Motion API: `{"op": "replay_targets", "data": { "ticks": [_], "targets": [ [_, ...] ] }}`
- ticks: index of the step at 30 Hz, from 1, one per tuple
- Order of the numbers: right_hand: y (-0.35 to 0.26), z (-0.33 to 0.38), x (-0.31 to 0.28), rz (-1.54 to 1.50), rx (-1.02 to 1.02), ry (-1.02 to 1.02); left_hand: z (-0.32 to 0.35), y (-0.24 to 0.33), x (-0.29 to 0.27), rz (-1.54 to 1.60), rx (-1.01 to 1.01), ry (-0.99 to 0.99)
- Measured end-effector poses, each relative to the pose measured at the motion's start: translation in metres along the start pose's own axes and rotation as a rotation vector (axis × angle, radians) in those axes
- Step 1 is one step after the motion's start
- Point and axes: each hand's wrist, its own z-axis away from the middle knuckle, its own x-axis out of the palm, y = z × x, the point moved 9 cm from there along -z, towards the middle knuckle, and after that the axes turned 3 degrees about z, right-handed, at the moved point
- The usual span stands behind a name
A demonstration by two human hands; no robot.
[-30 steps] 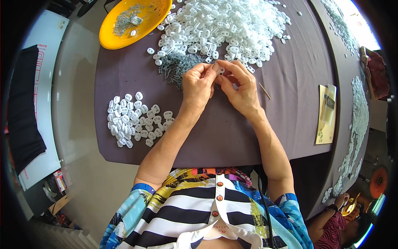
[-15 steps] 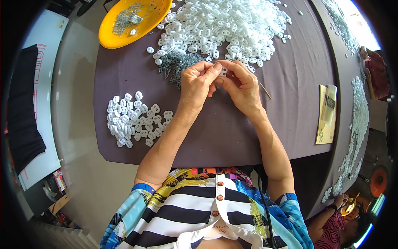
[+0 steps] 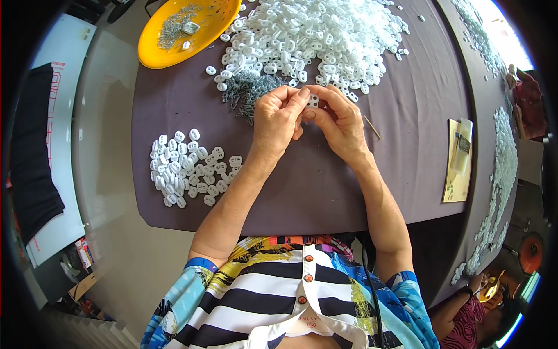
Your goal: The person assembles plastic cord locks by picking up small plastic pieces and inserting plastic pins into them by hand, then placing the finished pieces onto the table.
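Note:
A small white plastic cord lock (image 3: 314,100) with several openings sits between my hands, just in front of the big pile. My right hand (image 3: 342,119) pinches it between thumb and forefinger. Pressed against its left side are the closed thumb and forefinger of my left hand (image 3: 276,116); whatever lies between those fingertips is hidden. Right behind my left hand is a heap of small grey metal springs (image 3: 244,90). Beyond both hands spreads a large pile of white plastic pieces (image 3: 325,38). Similar white cord locks (image 3: 180,166) lie grouped left of my left forearm.
An orange-yellow dish (image 3: 154,49) with small metal parts stands at the far left of the brown-covered table (image 3: 290,192). A thin stick (image 3: 372,128) lies right of my right hand. Farther right are a tan packet (image 3: 455,186) and another table where other people sit.
My fingers have shifted slightly around the white cord lock, and more of its face shows now. Both forearms stay almost where they were.

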Motion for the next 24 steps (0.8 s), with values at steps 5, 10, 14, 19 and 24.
{"op": "replay_targets", "data": {
  "ticks": [5, 10, 14, 19, 24],
  "targets": [
    [-0.001, 0.000, 0.000, 0.014, -0.035, 0.020, 0.000, -0.001, -0.001, 0.025, 0.042, 0.024],
    [-0.003, -0.001, 0.000, 0.015, -0.068, 0.006, 0.001, 0.001, 0.000, 0.039, 0.073, 0.022],
    [-0.001, 0.000, -0.001, 0.009, -0.042, 0.002, 0.001, 0.003, -0.001, 0.060, 0.106, 0.028],
    [0.006, 0.002, -0.002, -0.076, 0.045, 0.002, 0.000, 0.002, -0.001, 0.051, 0.131, 0.023],
    [0.026, 0.006, 0.014, -0.671, 0.312, -0.025, 0.001, 0.005, 0.001, 0.040, 0.164, 0.044]
  ]
}}
